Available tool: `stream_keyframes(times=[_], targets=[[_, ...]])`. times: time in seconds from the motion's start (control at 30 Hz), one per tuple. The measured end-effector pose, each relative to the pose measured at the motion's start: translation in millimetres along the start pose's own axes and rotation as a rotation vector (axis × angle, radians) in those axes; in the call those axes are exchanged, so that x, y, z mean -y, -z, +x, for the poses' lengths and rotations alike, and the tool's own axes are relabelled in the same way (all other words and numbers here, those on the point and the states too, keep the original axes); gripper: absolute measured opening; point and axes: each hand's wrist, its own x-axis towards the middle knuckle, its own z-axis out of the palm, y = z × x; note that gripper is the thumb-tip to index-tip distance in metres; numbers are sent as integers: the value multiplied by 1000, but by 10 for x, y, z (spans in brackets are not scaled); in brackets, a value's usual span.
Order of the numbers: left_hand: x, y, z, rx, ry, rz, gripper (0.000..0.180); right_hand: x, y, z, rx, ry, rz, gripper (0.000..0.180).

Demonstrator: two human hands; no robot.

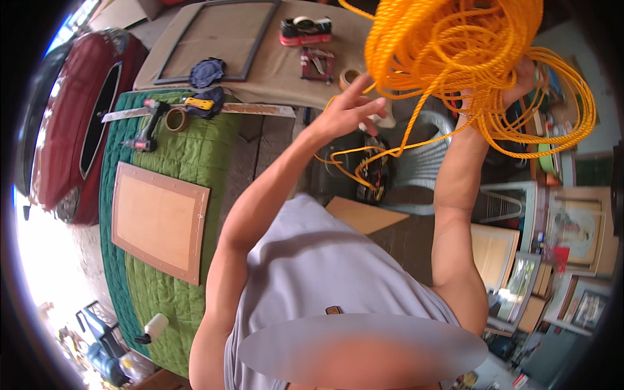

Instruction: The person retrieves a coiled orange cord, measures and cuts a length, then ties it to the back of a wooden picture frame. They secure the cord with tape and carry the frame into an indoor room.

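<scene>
A large coil of orange twisted rope (455, 39) is held up at the top right, with several loose loops hanging off its right side. My right hand (517, 84) grips the bundle from below and is mostly hidden by the strands. My left hand (351, 114) is just left of the coil, its fingers spread and bent; a strand passes close to the index fingertip, and I cannot tell whether it touches. One length of rope runs down from the coil to a dark container (374, 172) below, where more orange strands lie.
On a green quilted cover (214, 140) lie a cordless drill (151, 127), a tape roll (176, 119), a metal ruler and a framed board (160, 221). An empty frame (250, 49) and a tape dispenser (305, 30) lie on the far table. Picture frames (575, 227) crowd the right.
</scene>
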Motion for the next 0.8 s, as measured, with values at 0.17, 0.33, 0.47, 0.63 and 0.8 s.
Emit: stream_keyframes(times=[0.17, 0.33, 0.47, 0.63, 0.8], targets=[[-226, 346, -447, -57, -187, 21, 37, -441, -522, 261, 18, -199, 181, 22], [-256, 969, -1379, -369, -142, 67, 32, -1184, -1256, 165, 39, -477, 455, 23], [-119, 1352, -2055, -725, -172, 124, 21, -1917, -1995, -136, 90, -881, 589, 27], [400, 1648, -3028, -852, -153, -200, 19, -3117, -2890, -729, 96, -1151, 658, 26], [877, 1775, -4154, -870, -51, -379, 38, -4435, -3360, -1605, 86, -1477, 758, 29]])
